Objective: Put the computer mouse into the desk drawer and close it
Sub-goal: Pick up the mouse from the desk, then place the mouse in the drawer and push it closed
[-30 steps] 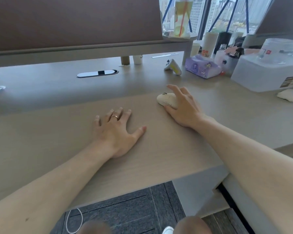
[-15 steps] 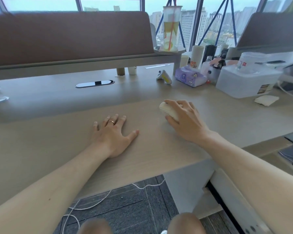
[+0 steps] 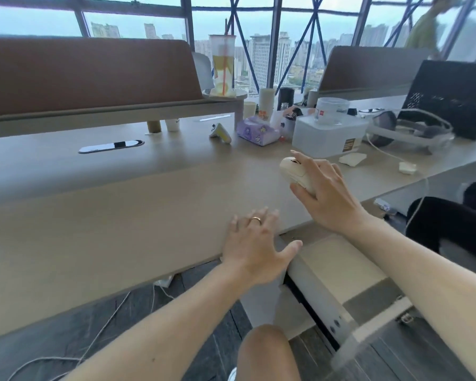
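Note:
My right hand (image 3: 323,193) grips a cream computer mouse (image 3: 293,171) and holds it lifted, tilted, above the right part of the wooden desk (image 3: 107,215). My left hand (image 3: 254,246) is empty with fingers spread, hovering at the desk's front edge, a ring on one finger. Below and right of it stands a low drawer cabinet (image 3: 341,268) under the desk; a dark gap runs along its left side. I cannot tell whether a drawer is pulled out.
At the back right are a tissue pack (image 3: 257,132), a white plastic box (image 3: 327,136), cups, a headset (image 3: 407,130) and a dark laptop (image 3: 451,97). A desk divider (image 3: 88,75) runs along the back. Cables lie on the floor (image 3: 99,334). My knee (image 3: 267,350) is below.
My right hand has lifted the mouse off the desk and tilted it. My left hand has come off the desk and moved right to the front edge. The view has swung right and up.

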The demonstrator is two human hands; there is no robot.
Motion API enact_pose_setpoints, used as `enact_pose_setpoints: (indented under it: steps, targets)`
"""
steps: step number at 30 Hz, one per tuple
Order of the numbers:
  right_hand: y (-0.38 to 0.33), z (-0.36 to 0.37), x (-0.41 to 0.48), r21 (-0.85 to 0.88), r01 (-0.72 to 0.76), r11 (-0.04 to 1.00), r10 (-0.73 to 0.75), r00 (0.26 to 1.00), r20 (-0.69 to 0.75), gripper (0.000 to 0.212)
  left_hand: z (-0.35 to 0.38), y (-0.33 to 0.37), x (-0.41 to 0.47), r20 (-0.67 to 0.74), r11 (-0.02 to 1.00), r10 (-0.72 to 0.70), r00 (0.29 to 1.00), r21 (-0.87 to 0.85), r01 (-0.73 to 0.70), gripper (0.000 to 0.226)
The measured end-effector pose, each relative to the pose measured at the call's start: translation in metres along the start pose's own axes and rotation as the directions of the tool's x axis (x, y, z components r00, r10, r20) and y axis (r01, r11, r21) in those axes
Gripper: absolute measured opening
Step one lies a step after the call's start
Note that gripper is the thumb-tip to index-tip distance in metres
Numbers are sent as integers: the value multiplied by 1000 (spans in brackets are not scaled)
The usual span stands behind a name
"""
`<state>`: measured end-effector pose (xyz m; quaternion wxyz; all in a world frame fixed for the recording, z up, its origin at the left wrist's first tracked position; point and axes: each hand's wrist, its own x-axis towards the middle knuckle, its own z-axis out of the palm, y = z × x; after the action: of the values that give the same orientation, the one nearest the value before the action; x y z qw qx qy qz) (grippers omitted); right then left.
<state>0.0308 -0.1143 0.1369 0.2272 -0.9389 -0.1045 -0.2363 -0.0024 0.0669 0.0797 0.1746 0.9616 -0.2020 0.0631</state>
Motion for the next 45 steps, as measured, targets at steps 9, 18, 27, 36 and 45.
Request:
enact_pose_setpoints:
  steps: [9,18,27,36,45]
  targets:
    - [64,-42,-61,-84,-118,989,121,992,30,63,62,59,-5,109,957,235,966,-200,-210,87]
    - [118,-32,-97,-171,-223,960,249,956,155,63,106,50,17,276,999,38,960,-8,-37,139]
    - [159,9,-112,-310,-387,868,483,802,351,70,122,53,25,0,992,84,996,94,-84,113]
    - [179,55,-108,-420,-406,812,579,651,491,70,125,49,32,-27,968,137,990,217,-128,108]
    - [186,86,-102,-422,-449,787,616,581,532,72,124,47,36,-39,959,147,988,249,-133,106]
